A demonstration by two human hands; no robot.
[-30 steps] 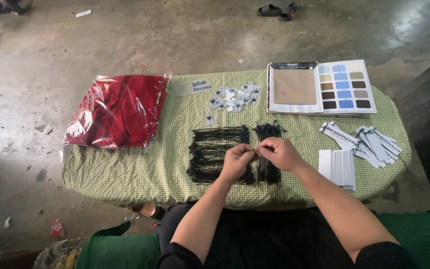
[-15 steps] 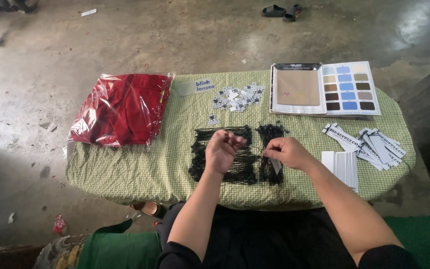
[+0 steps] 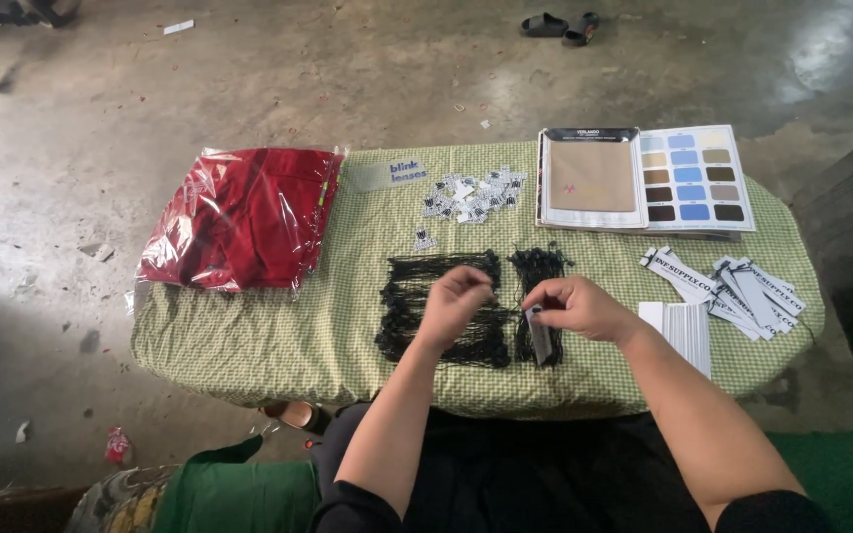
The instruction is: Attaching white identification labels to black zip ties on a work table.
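Where the bare, stained concrete floor [image 3: 249,79] meets it, one table [image 3: 249,336] under a green-checked cloth carries everything. One red garment in a clear bag [image 3: 244,212] lies at its left end, one open colour swatch book [image 3: 644,178] at the far right. Two bunches of black loop strings [image 3: 476,296] lie mid-table, a heap of small black-and-white tags [image 3: 471,195] beyond them, too many to count. White card labels [image 3: 733,286] fan out on the right. Left hand [image 3: 454,301] hovers over the strings, fingers curled together; whether it pinches one I cannot tell. Right hand [image 3: 580,308] pinches a small dark tag [image 3: 538,331].
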